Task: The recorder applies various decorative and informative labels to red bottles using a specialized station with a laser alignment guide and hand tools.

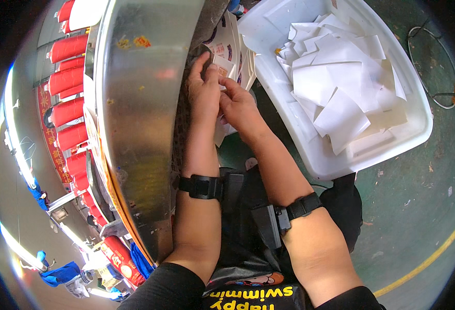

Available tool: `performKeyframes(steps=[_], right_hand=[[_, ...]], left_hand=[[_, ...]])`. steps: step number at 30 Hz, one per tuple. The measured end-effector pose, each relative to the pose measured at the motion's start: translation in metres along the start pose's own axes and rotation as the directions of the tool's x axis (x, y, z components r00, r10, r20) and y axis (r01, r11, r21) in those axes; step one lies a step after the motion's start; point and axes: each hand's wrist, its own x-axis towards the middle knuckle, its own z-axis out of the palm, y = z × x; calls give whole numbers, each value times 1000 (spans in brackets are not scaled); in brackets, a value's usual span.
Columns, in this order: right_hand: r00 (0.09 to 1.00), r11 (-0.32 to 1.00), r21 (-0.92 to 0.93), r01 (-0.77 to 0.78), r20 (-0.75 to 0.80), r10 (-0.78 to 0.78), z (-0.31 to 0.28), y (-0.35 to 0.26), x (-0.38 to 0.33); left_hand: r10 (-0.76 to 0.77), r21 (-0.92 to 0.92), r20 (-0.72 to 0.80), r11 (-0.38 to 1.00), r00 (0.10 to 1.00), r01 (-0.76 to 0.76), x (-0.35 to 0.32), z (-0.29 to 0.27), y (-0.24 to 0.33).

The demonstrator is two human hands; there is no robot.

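Both hands meet at the edge of a large curved machine housing of brushed, spotted sheet steel. The left hand lies with fingers extended against the housing rim, thumb and forefinger in a narrow grip on a small printed paper piece. The right hand is curled just beside it, fingertips pinching the lower part of the same piece; how much of the sheet each hand holds is hidden by the fingers. More printed sheets, glossy and flat, stand behind the hands, partly covered.

To the right, a white plastic tub with rounded corners holds a loose heap of white folded papers, matt and sharp-creased. Its top is cut off by the frame.

A row of red cylindrical spools runs along the far left, bent by the lens. Each forearm carries a black strap band. The floor is green, scuffed, with a yellow line.
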Motion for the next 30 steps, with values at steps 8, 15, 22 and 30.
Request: performKeyframes(steps=[8, 15, 22, 30], right_hand=[[998, 997, 78, 9, -63, -4, 4, -6, -4], [998, 998, 66, 23, -55, -19, 2, -7, -4], [999, 996, 84, 14, -44, -10, 2, -14, -7], [967, 894, -442, 76, -187, -174, 1, -25, -7]], left_hand=[[25, -148, 30, 989, 999, -21, 4, 3, 5], [157, 41, -5, 987, 988, -157, 0, 2, 13], [198, 179, -105, 968, 975, -177, -2, -2, 12], [134, 169, -284, 982, 949, -88, -5, -5, 10]])
